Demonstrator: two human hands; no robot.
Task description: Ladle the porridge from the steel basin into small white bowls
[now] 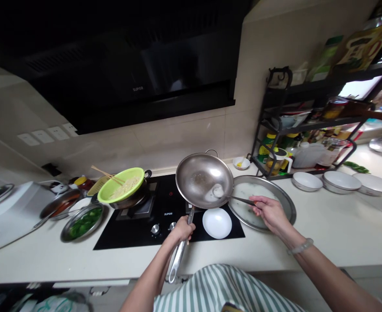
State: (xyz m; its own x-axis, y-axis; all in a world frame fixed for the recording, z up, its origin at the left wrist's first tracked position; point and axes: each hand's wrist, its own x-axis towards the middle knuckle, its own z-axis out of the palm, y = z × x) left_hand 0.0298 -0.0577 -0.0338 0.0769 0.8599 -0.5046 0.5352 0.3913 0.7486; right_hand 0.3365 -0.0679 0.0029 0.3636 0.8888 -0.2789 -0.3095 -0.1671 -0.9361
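Note:
My left hand (183, 229) is wrapped round the long metal handle of a wok (194, 169). The wok is tilted to the right above the stove, its rim over the edge of a wide metal tray (290, 208) that holds cloudy whitish liquid. In my right hand (272, 213) is the handle of a ladle (243, 199). The ladle's bowl lies inside the wok at its lower right, in a little whitish liquid. Below the wok sits a white plate (217, 223), on the right front of the black stove (129, 234).
A green colander (139, 175) with pale food and chopsticks rests on a pot at the stove's left. Further left is a metal bowl of green vegetables (85, 223). White bowls (306, 181) and a black spice rack (259, 130) stand right. A range hood (158, 65) overhangs the stove.

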